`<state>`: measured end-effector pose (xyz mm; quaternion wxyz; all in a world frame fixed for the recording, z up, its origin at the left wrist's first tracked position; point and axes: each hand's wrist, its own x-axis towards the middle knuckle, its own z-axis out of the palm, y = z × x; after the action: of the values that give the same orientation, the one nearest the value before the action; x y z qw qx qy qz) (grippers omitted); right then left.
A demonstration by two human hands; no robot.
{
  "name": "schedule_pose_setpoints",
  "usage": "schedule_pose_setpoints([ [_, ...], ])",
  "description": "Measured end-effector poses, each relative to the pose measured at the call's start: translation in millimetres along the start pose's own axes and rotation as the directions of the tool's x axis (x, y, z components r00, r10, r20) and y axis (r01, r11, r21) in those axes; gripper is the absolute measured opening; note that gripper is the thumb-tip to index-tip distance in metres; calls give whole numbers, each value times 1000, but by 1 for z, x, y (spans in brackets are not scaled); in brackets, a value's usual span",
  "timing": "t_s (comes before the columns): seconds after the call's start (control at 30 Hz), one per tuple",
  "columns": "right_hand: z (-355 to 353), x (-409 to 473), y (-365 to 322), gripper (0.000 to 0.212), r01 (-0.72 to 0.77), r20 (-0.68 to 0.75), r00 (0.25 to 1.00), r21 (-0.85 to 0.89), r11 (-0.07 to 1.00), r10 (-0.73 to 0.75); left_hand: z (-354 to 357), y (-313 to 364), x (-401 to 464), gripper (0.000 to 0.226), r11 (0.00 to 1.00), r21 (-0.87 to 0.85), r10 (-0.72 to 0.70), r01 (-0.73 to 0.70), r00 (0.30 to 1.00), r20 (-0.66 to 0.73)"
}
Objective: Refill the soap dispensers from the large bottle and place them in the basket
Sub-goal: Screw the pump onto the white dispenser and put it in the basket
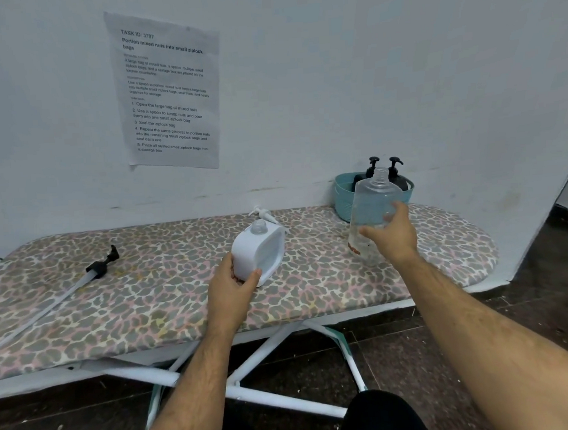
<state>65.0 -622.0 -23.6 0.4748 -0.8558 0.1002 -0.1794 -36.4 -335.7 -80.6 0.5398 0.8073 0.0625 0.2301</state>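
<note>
One white dispenser [259,251] is left to fill, neck open, pump out; it is gripped at its lower near corner by the left hand [230,288], thumb on the front face and fingers round the side, and sits tilted on the ironing board [141,300]. Judged light and rigid, likely empty; a low grip is fine for steadying, but a mid-body hold would be safer once liquid goes in. The large clear bottle [374,211] is grasped round its middle by the right hand [392,233], uncapped, upright, at the board's right side just in front of the teal basket [345,199]. It is judged heavy if well filled; the level cannot be read. Smooth wall, probably slippery with soap; a waist grip suits a controlled tip. A white pump [263,214] lies just behind the dispenser. A black pump with long tube [90,275] lies well apart at left. Two black-pump dispensers [396,174] are already seated in the basket. A printed sheet [167,89] is taped to the wall.
</note>
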Motion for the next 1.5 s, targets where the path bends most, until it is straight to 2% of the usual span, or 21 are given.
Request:
schedule_pose_setpoints([
  [0.27,-1,0,2,80,9,31,999,4,1000,-9,-1,1,-2,60,1000,17,-12,12,1000,25],
  [0.43,1,-4,9,93,-1,34,999,19,1000,0,-2,3,-3,65,1000,30,-9,7,999,42],
  [0.47,2,-5,9,97,2,-4,1000,5,1000,-2,-3,3,-2,67,999,32,-11,10,999,46],
  [0.53,3,-11,6,101,31,-171,984,-59,998,-41,-3,3,-2,68,999,35,-16,14,999,52],
  [0.6,3,-23,-4,88,144,-357,916,-137,980,-185,-2,4,-2,67,999,29,-18,16,999,49],
  [0.67,7,-33,-18,69,284,-421,845,-168,944,-330,-2,6,-1,63,1000,9,-18,17,999,43],
  [0.77,23,-40,-37,43,427,-312,835,-154,891,-453,-4,6,3,59,997,-55,-54,56,997,49],
  [0.83,36,-45,-48,29,485,-206,847,-78,871,-490,-6,8,6,61,993,-75,-85,90,994,70],
  [0.9,51,-47,-58,20,483,-89,873,22,876,-479,-10,10,11,62,991,-80,-101,110,989,105],
  [1.0,73,-42,-64,5,378,76,919,109,919,-387,-17,12,21,62,988,-77,-118,132,979,165],
  [1.1,94,-29,-63,8,209,174,955,184,961,-241,-21,7,27,60,981,-130,-119,146,973,198],
  [1.17,106,-20,-61,7,170,204,958,166,971,-202,-20,2,24,58,971,-182,-119,156,973,199],
  [1.3,134,4,-64,4,164,288,940,85,983,-182,-19,-5,27,62,948,-269,-126,173,975,182],
  [1.5,171,33,-75,26,229,388,897,2,974,-211,-21,-3,27,59,925,-329,-127,190,971,205],
])
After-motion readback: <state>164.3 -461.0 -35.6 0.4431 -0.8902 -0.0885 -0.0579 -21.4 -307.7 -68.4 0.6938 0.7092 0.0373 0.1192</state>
